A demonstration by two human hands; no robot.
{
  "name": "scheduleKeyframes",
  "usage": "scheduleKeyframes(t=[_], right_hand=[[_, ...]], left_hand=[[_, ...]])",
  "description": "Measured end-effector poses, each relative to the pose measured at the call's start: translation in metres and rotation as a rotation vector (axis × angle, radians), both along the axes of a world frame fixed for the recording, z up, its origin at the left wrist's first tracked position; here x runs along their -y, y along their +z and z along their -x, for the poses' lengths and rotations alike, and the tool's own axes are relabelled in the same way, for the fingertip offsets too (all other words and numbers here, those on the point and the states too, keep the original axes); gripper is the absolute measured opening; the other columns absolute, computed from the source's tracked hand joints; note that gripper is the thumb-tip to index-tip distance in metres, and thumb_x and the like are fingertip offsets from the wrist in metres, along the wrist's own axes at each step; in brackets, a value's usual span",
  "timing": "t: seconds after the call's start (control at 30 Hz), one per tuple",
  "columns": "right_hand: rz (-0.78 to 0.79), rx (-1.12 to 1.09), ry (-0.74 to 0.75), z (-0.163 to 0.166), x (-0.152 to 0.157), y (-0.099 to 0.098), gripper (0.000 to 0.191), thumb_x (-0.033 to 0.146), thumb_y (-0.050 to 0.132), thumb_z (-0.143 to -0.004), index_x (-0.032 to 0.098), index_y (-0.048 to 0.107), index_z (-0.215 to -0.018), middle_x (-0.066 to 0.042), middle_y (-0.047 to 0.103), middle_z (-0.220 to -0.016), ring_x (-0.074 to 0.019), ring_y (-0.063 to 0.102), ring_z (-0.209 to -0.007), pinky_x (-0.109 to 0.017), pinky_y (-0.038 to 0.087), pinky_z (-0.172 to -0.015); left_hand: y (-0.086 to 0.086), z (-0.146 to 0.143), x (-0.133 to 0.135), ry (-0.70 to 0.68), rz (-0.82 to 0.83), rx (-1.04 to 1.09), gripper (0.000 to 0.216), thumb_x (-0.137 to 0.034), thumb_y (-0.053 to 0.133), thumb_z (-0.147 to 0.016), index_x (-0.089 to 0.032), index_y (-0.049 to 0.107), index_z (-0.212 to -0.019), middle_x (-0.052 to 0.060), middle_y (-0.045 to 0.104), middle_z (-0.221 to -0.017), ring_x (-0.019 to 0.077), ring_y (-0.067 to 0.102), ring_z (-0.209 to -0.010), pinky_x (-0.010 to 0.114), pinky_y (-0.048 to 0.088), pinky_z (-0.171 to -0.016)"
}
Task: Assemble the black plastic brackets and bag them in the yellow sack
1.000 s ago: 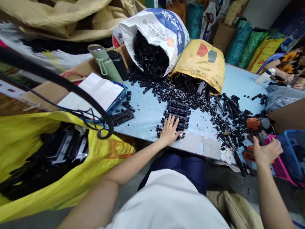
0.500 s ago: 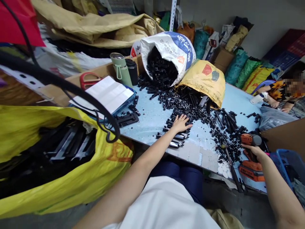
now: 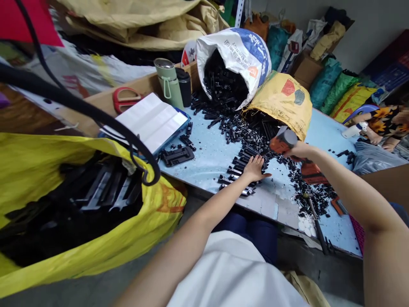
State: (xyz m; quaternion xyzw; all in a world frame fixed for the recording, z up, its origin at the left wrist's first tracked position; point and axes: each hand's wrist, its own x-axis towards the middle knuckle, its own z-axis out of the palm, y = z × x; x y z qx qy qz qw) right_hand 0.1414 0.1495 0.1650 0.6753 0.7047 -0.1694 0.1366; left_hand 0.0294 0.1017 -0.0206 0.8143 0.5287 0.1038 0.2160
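Note:
My left hand [image 3: 254, 168] lies flat, fingers spread, on a row of long black plastic parts [image 3: 237, 171] near the front of the light blue table [image 3: 207, 160]. My right hand [image 3: 298, 150] is closed round the grip of an orange cordless drill [image 3: 283, 141], held in the air just right of the left hand, above the scattered black pieces. A heap of small black parts [image 3: 233, 123] spills from a white and blue sack [image 3: 238, 55] and a yellow sack [image 3: 283, 100] at the back of the table.
A large yellow bag [image 3: 73, 204] of black parts stands at my left. A green flask [image 3: 168, 83], a black bottle, red scissors [image 3: 123, 99] and a white booklet [image 3: 151, 121] sit at the table's left. A hammer [image 3: 315, 213] lies front right. Another person's arm [image 3: 380, 128] shows at the far right.
My right hand has lifted the orange drill from the table's right end and carried it left, over to the left hand. The left hand stays on the row of parts.

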Motion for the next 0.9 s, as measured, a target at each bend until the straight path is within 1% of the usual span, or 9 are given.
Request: scheduleKeyframes(t=[0.1,0.17,0.27,0.4,0.5,0.6,0.73,0.83,0.9], right_hand=[[0.091,0.046,0.061,0.049,-0.023,-0.003,0.012,0.021,0.068,-0.062,0.014,0.062,-0.068,-0.001,0.054,-0.054,-0.0129,0.05,-0.053,-0.023,0.041,-0.048],[0.149,0.108,0.096,0.072,-0.035,-0.003,0.012,0.022,0.066,-0.065,0.014,0.059,-0.061,0.0,0.051,-0.051,-0.0116,0.048,-0.05,-0.022,0.039,-0.046],[0.185,0.225,0.155,0.093,-0.053,-0.002,0.016,0.024,0.065,-0.066,0.013,0.058,-0.057,0.0,0.05,-0.05,-0.0111,0.046,-0.048,-0.023,0.038,-0.046],[0.234,0.269,0.232,0.104,-0.067,-0.004,0.013,0.026,0.065,-0.065,0.013,0.062,-0.065,-0.001,0.055,-0.055,-0.0145,0.051,-0.053,-0.026,0.041,-0.049],[0.237,0.289,0.269,0.108,-0.06,0.0,0.017,0.029,0.065,-0.065,0.012,0.062,-0.064,-0.003,0.056,-0.056,-0.0155,0.053,-0.054,-0.027,0.042,-0.05],[0.268,0.312,0.304,0.11,-0.044,0.005,0.019,0.029,0.064,-0.065,0.012,0.06,-0.059,-0.002,0.053,-0.051,-0.0138,0.05,-0.05,-0.026,0.041,-0.049],[0.341,0.263,0.32,0.112,-0.029,0.004,0.014,0.025,0.062,-0.066,0.012,0.059,-0.062,0.0,0.05,-0.047,-0.0124,0.048,-0.047,-0.024,0.038,-0.046],[0.31,0.278,0.332,0.115,-0.021,0.001,0.008,0.019,0.059,-0.066,0.012,0.06,-0.063,0.0,0.049,-0.047,-0.0121,0.048,-0.047,-0.024,0.037,-0.045],[0.262,0.33,0.355,0.116,-0.013,0.002,0.009,0.02,0.059,-0.065,0.011,0.061,-0.064,-0.001,0.051,-0.05,-0.0121,0.049,-0.048,-0.023,0.037,-0.045]], left_hand=[[-0.004,-0.001,0.0,0.016,-0.031,0.01,0.087,-0.069,0.026,-0.079,-0.006,0.023,-0.139,0.015,0.019,-0.148,0.0253,0.012,-0.137,0.04,0.011,-0.112],[-0.008,-0.002,-0.001,0.023,-0.039,0.028,0.088,-0.069,0.026,-0.079,-0.006,0.023,-0.139,0.015,0.02,-0.148,0.0251,0.012,-0.137,0.04,0.011,-0.112],[-0.012,-0.004,-0.002,0.012,-0.022,0.057,0.087,-0.07,0.025,-0.079,-0.007,0.021,-0.14,0.013,0.019,-0.148,0.026,0.011,-0.138,0.042,0.011,-0.112],[-0.013,-0.005,-0.003,-0.006,0.003,0.076,0.094,-0.072,0.025,-0.076,-0.004,0.019,-0.14,0.015,0.015,-0.149,0.028,0.008,-0.138,0.043,0.007,-0.113],[-0.013,-0.004,-0.002,-0.005,0.009,0.084,0.096,-0.072,0.025,-0.076,-0.001,0.016,-0.14,0.016,0.012,-0.149,0.0279,0.006,-0.138,0.042,0.006,-0.113],[-0.012,-0.004,-0.002,0.01,-0.003,0.099,0.093,-0.071,0.028,-0.076,-0.005,0.018,-0.14,0.014,0.014,-0.149,0.0274,0.008,-0.138,0.043,0.008,-0.113],[-0.007,-0.003,-0.005,0.018,-0.006,0.103,0.091,-0.07,0.032,-0.076,-0.005,0.022,-0.139,0.015,0.018,-0.148,0.028,0.011,-0.137,0.042,0.009,-0.113],[-0.001,-0.002,-0.005,0.012,0.002,0.092,0.09,-0.069,0.032,-0.077,-0.003,0.024,-0.138,0.016,0.02,-0.148,0.028,0.012,-0.137,0.042,0.009,-0.113],[0.003,0.0,0.001,0.013,0.026,0.076,0.088,-0.068,0.031,-0.078,-0.003,0.025,-0.138,0.016,0.02,-0.147,0.0276,0.011,-0.137,0.042,0.009,-0.113]])
